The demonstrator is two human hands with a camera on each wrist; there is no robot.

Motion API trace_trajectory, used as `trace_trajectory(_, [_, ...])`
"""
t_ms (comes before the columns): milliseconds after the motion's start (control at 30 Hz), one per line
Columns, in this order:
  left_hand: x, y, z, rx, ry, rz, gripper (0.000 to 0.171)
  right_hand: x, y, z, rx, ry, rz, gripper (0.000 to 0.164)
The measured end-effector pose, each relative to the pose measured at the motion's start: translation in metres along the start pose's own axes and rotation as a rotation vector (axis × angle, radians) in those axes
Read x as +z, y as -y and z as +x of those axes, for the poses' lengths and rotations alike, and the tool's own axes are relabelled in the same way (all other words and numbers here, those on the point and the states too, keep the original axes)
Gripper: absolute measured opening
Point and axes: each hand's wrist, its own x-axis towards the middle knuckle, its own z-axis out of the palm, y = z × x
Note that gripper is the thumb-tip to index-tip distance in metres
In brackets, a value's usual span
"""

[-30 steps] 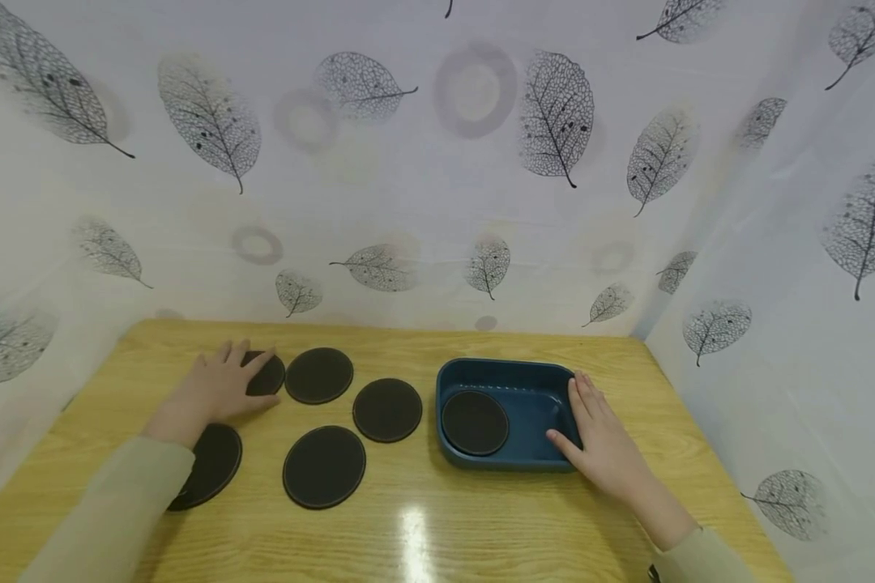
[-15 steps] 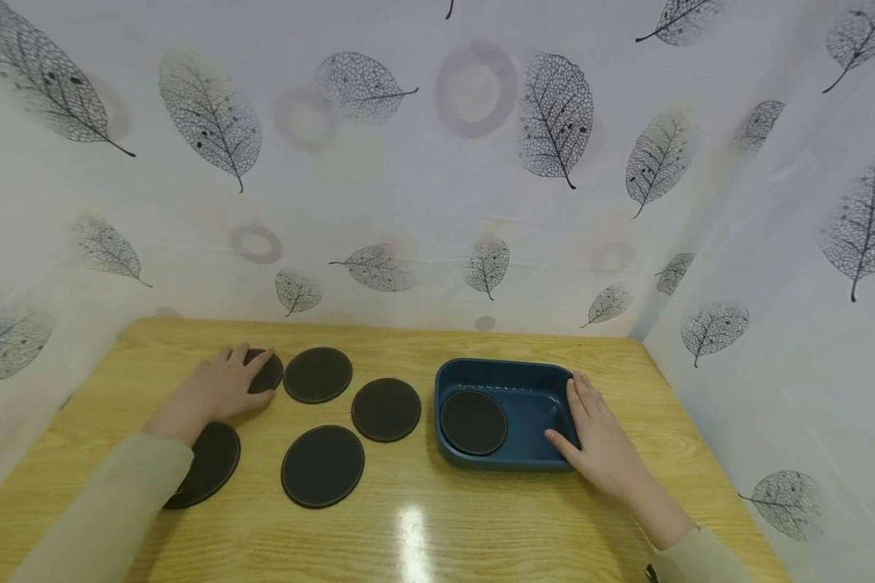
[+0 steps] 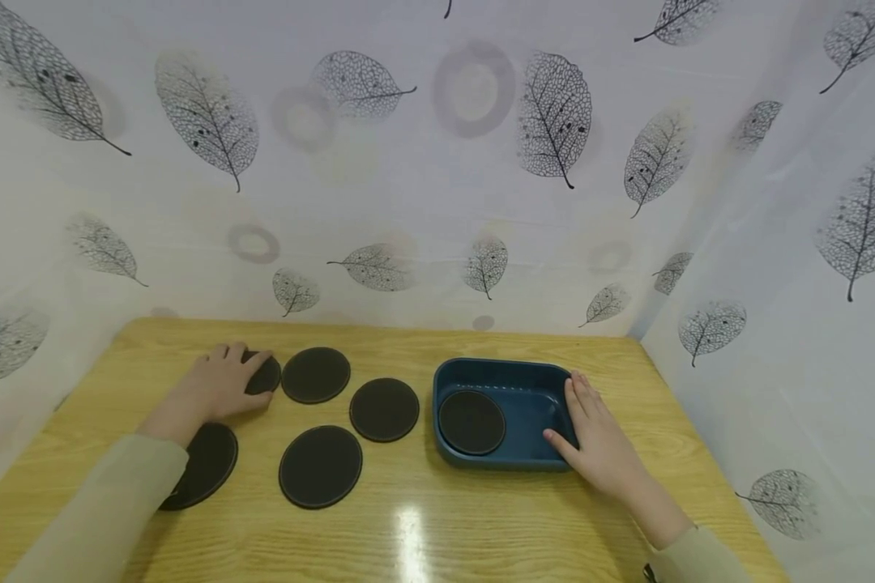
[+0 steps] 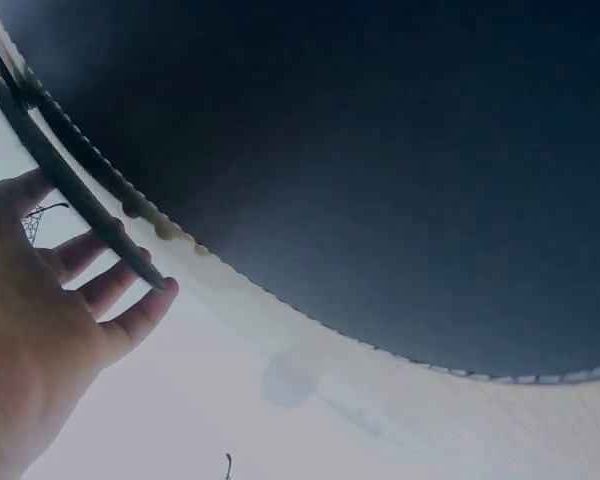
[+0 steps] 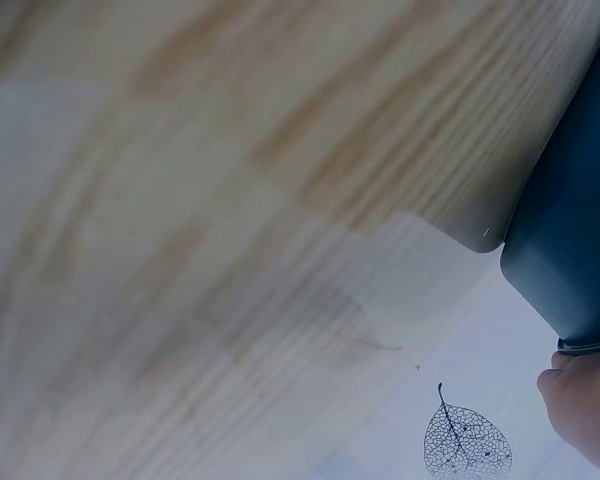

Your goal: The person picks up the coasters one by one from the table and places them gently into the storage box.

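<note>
Hands well apart, left hand [image 3: 219, 387] grips a thin round black disc [image 3: 266, 375] by its edge, straight-fingered right hand [image 3: 602, 445] rests on a deep blue rectangular tray [image 3: 506, 464].

A glossy yellow, wood-grained table [image 3: 510, 522] stands here. On it rest at least four flat, round black discs [image 3: 321, 467] with stitched edges, and to their right a deep-blue, round-cornered rectangular tray [image 3: 527, 423].

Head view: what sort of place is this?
Probably a staged indoor tabletop setup: leaf-print sheeting behind and beside a wood-grain table, with several black discs laid out on it.
</note>
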Motion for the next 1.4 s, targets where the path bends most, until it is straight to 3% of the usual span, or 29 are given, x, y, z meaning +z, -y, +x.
trace_trajectory(333, [-0.012, -0.004, -0.003, 0.031, -0.062, 0.007, 0.079, 0.001, 0.001, 0.000, 0.018, 0.018, 0.015, 0.093])
trace_trajectory(667, [-0.029, -0.019, 0.001, 0.107, -0.123, 0.011, 0.074, 0.001, 0.002, -0.001, 0.020, 0.021, 0.026, 0.093])
trace_trajectory(1033, [-0.046, -0.055, 0.008, 0.230, -0.167, 0.032, 0.070, -0.002, 0.003, -0.001, -0.001, -0.005, 0.015, 0.091])
trace_trajectory(1400, [-0.053, -0.097, 0.027, 0.375, -0.196, 0.023, 0.074, -0.001, 0.003, -0.001, -0.010, -0.020, 0.011, 0.090])
